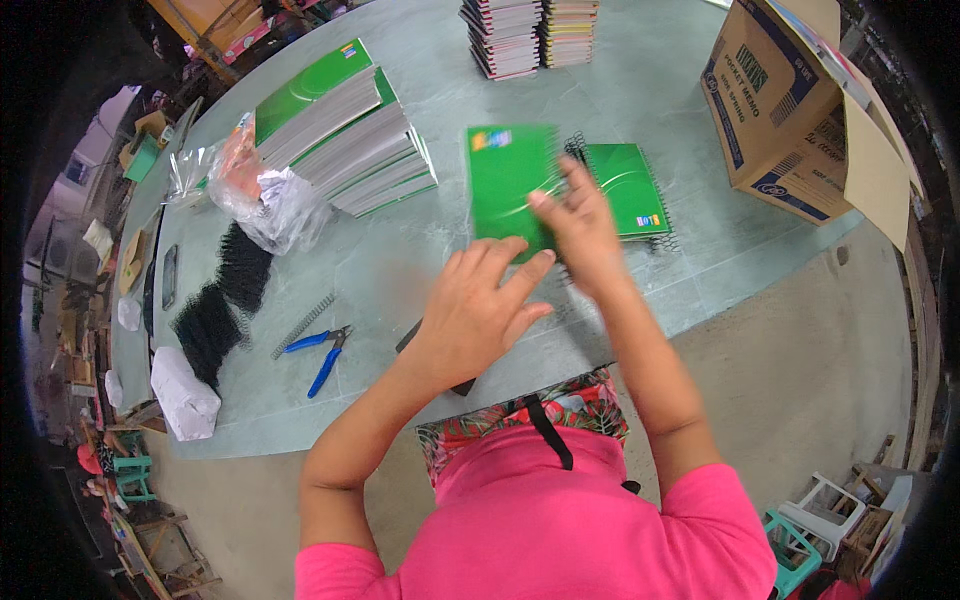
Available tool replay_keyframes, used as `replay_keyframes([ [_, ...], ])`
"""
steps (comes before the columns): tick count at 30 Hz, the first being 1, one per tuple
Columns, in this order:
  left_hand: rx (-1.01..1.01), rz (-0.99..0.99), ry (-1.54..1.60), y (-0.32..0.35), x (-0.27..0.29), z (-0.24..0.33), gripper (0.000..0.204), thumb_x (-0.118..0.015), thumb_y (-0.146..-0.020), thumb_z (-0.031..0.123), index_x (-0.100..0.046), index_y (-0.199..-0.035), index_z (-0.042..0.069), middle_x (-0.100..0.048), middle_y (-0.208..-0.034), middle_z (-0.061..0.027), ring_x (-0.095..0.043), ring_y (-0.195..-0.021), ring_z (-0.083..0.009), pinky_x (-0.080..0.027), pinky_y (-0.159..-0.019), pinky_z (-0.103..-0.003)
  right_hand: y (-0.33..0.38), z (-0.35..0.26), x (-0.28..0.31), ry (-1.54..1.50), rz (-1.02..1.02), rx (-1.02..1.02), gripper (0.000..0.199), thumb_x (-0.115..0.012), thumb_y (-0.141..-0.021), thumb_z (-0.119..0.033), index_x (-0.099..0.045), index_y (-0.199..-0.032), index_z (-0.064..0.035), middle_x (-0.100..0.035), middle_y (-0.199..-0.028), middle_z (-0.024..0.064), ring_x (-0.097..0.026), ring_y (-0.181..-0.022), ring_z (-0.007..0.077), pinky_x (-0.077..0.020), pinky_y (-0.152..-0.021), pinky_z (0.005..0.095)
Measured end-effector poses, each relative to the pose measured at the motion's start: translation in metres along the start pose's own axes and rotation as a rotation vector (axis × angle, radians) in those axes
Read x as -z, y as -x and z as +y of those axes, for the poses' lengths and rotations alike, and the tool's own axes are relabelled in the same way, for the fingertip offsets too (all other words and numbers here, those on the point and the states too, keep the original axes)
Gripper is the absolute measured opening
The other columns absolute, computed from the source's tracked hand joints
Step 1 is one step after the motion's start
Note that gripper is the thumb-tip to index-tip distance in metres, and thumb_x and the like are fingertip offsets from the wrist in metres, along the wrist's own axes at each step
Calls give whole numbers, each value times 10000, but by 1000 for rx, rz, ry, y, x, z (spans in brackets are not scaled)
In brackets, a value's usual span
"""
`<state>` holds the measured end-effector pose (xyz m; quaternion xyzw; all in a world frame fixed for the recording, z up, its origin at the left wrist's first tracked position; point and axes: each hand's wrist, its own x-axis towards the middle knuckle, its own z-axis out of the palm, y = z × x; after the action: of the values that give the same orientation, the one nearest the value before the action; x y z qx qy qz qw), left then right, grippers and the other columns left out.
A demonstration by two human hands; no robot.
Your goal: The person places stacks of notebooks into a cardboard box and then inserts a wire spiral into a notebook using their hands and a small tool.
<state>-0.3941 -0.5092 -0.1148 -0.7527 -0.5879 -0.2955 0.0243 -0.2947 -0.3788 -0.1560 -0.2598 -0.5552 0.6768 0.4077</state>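
Note:
A green-covered notebook (500, 180), blurred by motion, is held up over the table. My right hand (588, 232) grips its right edge, with thumb in front and fingers along the side. At the lower edge, my left hand (480, 310) touches the cover with its fingertips, fingers stretched and thumb apart. Just behind my right hand lie green spiral-bound notebooks (630, 185) with black coils. A dark object (463, 386) is partly hidden under my left forearm. Blue-handled cutters (322, 355) lie to the left beside a loose black coil (303, 325).
Tall stacks of green-covered booklets (345, 130) stand at far left, beside a clear plastic bag (285, 215). Bundles of black coils (207, 335) and crumpled white wrapping (185, 395) lie left. More book stacks (503, 40) stand at the back; an open cardboard box (775, 110) stands right.

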Motion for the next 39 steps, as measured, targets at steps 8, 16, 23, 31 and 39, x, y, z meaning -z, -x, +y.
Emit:
replay_keyframes([
  [8, 168, -17, 65, 28, 7, -37, 319, -690, -760, 136, -612, -1062, 73, -556, -1064, -133, -529, -984, -312, -439, -829, -393, -23, 2, 144, 927, 263, 192, 437, -560, -877, -165, -481, -1257, 35, -572, -1180, 215, -560, -1082, 301, -420, -921, 346],
  [16, 255, -125, 248, 30, -19, -42, 349, -650, -809, 186, -583, -1123, 50, -580, -1059, -141, -550, -988, -283, -448, -835, -358, -41, 22, 162, 945, 214, 155, 392, -468, -926, -204, -494, -1249, 16, -570, -1162, 247, -552, -1098, 346, -410, -937, 357],
  [23, 670, -159, 1001, -54, -106, -47, 816, -443, -908, 526, -168, -1415, -51, -235, -1460, -214, -242, -1356, -278, -223, -1090, -365, -19, -4, 130, 609, 167, -104, 478, -417, -957, -221, -350, -1372, 6, -373, -1410, 180, -344, -1312, 252, -250, -1070, 304],
  [31, 742, -22, 1320, -87, -124, -26, 948, -386, -880, 631, -65, -1416, -82, -59, -1488, -263, -81, -1394, -332, -114, -1122, -386, -23, 2, 129, 674, 125, -75, 483, -418, -949, -199, -340, -1387, -12, -359, -1421, 173, -324, -1323, 245, -229, -1082, 317],
  [39, 25, 391, -377, -62, 31, -81, 739, -607, -816, 410, -307, -1395, 61, -300, -1424, -215, -255, -1342, -358, -238, -1080, -478, -9, -5, 153, 808, 279, 107, 444, -469, -930, -244, -441, -1324, -41, -416, -1380, 161, -396, -1274, 272, -285, -1054, 360],
])
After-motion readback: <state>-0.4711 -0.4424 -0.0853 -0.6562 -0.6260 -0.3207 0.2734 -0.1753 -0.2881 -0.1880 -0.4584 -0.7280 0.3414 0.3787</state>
